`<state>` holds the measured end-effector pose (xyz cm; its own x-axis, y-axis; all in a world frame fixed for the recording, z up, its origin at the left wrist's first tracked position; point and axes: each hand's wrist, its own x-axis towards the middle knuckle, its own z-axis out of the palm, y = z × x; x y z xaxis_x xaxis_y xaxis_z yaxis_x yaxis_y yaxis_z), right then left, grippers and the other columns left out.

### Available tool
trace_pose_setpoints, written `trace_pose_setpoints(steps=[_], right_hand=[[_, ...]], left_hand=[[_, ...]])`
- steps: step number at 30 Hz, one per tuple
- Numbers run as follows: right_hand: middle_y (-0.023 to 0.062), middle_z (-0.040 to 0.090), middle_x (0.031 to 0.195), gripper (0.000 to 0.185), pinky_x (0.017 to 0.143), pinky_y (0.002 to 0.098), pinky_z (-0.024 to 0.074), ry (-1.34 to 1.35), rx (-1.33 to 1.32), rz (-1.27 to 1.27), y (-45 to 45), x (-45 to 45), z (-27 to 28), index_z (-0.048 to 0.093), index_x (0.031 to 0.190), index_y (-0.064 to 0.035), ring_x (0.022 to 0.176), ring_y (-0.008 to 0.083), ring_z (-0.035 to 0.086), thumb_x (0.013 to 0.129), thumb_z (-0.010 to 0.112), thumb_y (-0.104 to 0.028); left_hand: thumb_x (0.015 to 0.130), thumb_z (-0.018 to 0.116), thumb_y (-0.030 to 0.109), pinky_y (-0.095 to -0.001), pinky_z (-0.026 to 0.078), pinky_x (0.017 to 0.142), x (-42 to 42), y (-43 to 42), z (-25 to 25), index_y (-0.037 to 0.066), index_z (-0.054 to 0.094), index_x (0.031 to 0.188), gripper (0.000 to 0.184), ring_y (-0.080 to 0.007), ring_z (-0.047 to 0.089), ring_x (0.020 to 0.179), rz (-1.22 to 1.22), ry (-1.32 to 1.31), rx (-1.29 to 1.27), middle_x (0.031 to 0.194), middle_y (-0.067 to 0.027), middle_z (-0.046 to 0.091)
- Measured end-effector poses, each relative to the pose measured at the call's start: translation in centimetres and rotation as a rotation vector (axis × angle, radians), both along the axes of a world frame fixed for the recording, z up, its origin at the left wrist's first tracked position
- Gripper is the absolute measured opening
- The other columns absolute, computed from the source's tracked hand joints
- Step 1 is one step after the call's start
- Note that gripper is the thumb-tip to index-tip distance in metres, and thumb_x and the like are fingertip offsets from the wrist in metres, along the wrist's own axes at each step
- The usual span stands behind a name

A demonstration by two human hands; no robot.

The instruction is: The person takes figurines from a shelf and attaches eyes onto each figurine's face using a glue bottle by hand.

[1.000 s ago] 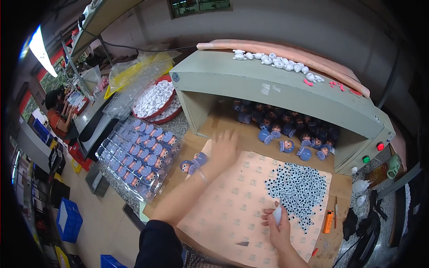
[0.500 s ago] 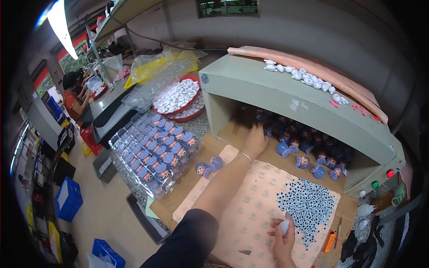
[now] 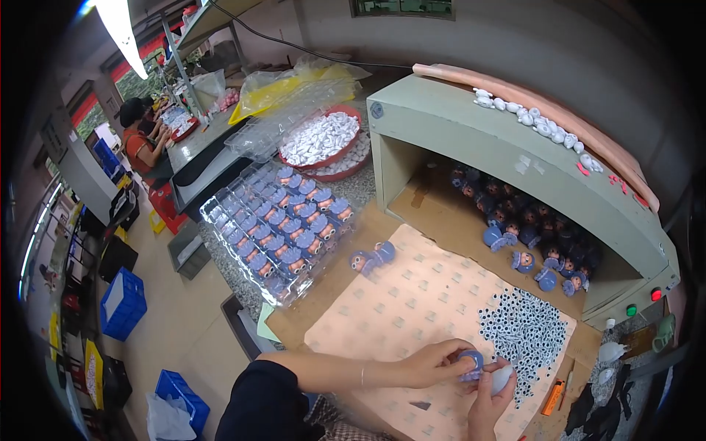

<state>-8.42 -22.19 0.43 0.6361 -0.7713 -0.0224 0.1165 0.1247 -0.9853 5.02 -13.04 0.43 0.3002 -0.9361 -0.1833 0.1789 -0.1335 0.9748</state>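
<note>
My left hand (image 3: pixel 435 363) is closed around a small blue-capped doll figure (image 3: pixel 471 364) above the peach-coloured sheet (image 3: pixel 397 323). Close beside it, my right hand (image 3: pixel 488 400) grips a white egg-shaped piece (image 3: pixel 502 379). The fingers of both hands nearly meet at the doll; whether the right fingertips touch it I cannot tell. To the right of the hands spreads a pile of small black-and-white doll eyes (image 3: pixel 523 331). Two more doll figures (image 3: pixel 373 257) lie at the sheet's upper left edge.
A grey-green box housing (image 3: pixel 507 140) shelters many dolls (image 3: pixel 529 213). Left of the sheet stands a clear tray (image 3: pixel 276 290) of dolls, with red basins (image 3: pixel 323 140) of white parts behind. An orange lighter (image 3: pixel 553 397) lies at right. A co-worker (image 3: pixel 140 140) sits far left.
My left hand has come out of the housing with a doll figure, down to my right hand. The right hand still holds the white piece. The camera view has shifted.
</note>
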Motion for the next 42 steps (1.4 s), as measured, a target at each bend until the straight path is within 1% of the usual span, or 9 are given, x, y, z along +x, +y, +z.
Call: trace_pose_setpoints(steps=[4, 7, 10, 12, 15, 28, 33, 37, 42], right_hand=[[0.0099, 0.049, 0.091, 0.038, 0.052, 0.0218, 0.0472, 0.091, 0.036, 0.151, 2.0, -0.2, 0.4, 0.036, 0.109, 0.0017, 0.069, 0.0108, 0.052, 0.077, 0.057, 0.0], [0.0101, 0.049, 0.091, 0.037, 0.05, 0.0241, 0.0499, 0.055, 0.097, 0.07, 1.5, -0.3, 1.1, 0.034, 0.109, -0.0009, 0.064, 0.0142, 0.055, 0.077, 0.053, 0.003], [0.0128, 0.05, 0.09, 0.034, 0.052, 0.0249, 0.0506, 0.071, 0.09, 0.008, -0.6, -1.2, 3.0, 0.035, 0.107, -0.0005, 0.065, 0.0157, 0.057, 0.078, 0.052, 0.004], [0.0134, 0.052, 0.088, 0.034, 0.051, 0.0247, 0.0504, 0.054, 0.065, 0.017, -2.1, -2.3, 3.8, 0.034, 0.108, -0.0001, 0.063, 0.0149, 0.057, 0.079, 0.051, 0.004], [0.0144, 0.053, 0.085, 0.023, 0.049, 0.0236, 0.0497, 0.015, 0.052, 0.108, -2.7, -3.3, 4.8, 0.04, 0.099, 0.0016, 0.06, 0.0131, 0.055, 0.079, 0.049, 0.005], [0.0102, 0.04, 0.096, 0.021, 0.042, 0.0188, 0.0444, -0.129, -0.174, -0.033, -1.4, -2.1, 3.2, 0.046, 0.096, 0.002, 0.065, 0.0106, 0.051, 0.076, 0.054, 0.0], [0.0094, 0.037, 0.088, 0.024, 0.04, 0.0185, 0.0381, 0.044, -0.708, -0.006, -1.3, -2.4, 1.6, 0.041, 0.094, 0.0027, 0.052, 0.0084, 0.045, 0.084, 0.047, -0.018], [0.0129, 0.045, 0.078, 0.027, 0.059, 0.0301, 0.0374, 0.08, -0.779, -0.08, -0.6, -2.4, 1.0, 0.047, 0.093, 0.0017, 0.069, 0.0214, 0.043, 0.073, 0.056, -0.013], [0.0125, 0.046, 0.077, 0.026, 0.056, 0.0294, 0.0377, 0.043, -0.877, -0.078, -0.7, -1.9, 1.2, 0.047, 0.092, 0.0023, 0.067, 0.0212, 0.043, 0.073, 0.056, -0.012]], left_hand=[[0.09, 0.042, 0.034, -0.0294, 0.046, 0.079, -2.0, 0.9, -1.2, 0.005, 0.04, 0.117, 0.039, -0.015, 0.052, 0.091, 0.228, 0.756, -0.033, 0.104, -0.0072, 0.05], [0.091, 0.038, 0.036, -0.0312, 0.047, 0.082, -2.0, 1.1, -1.5, 0.007, 0.036, 0.121, 0.042, -0.0169, 0.052, 0.096, 0.149, 0.485, 0.069, 0.11, -0.0073, 0.046], [0.09, 0.043, 0.021, -0.0307, 0.044, 0.086, -2.1, 1.3, -0.5, 0.006, 0.029, 0.126, 0.041, -0.0188, 0.051, 0.101, 0.111, 0.478, 0.03, 0.114, -0.0094, 0.044], [0.088, 0.046, 0.013, -0.03, 0.043, 0.087, -2.0, 1.4, -0.4, 0.006, 0.026, 0.128, 0.045, -0.0191, 0.05, 0.104, 0.096, 0.706, -0.093, 0.115, -0.0102, 0.043], [0.084, 0.047, 0.002, -0.0296, 0.042, 0.09, -1.7, 1.1, -1.4, 0.006, 0.022, 0.13, 0.053, -0.0201, 0.048, 0.108, 0.017, 0.377, -0.106, 0.117, -0.011, 0.042], [0.082, 0.051, -0.003, -0.025, 0.043, 0.083, -2.2, 0.9, -1.6, 0.004, 0.026, 0.128, 0.053, -0.0183, 0.049, 0.106, 0.11, 0.314, -0.097, 0.116, -0.0107, 0.044], [0.081, 0.051, -0.004, -0.0232, 0.043, 0.081, -2.5, 0.9, -1.7, 0.005, 0.028, 0.126, 0.051, -0.0162, 0.049, 0.105, 0.136, 0.352, -0.099, 0.112, -0.0086, 0.045], [0.081, 0.051, -0.005, -0.0219, 0.043, 0.079, -2.5, 0.9, -1.5, 0.007, 0.029, 0.125, 0.051, -0.0139, 0.049, 0.102, 0.139, 0.334, -0.104, 0.11, -0.0073, 0.046], [0.08, 0.053, -0.004, -0.0215, 0.043, 0.078, -2.5, 0.8, -1.6, 0.008, 0.031, 0.125, 0.051, -0.0119, 0.049, 0.099, 0.141, 0.316, -0.085, 0.109, -0.0064, 0.046]])
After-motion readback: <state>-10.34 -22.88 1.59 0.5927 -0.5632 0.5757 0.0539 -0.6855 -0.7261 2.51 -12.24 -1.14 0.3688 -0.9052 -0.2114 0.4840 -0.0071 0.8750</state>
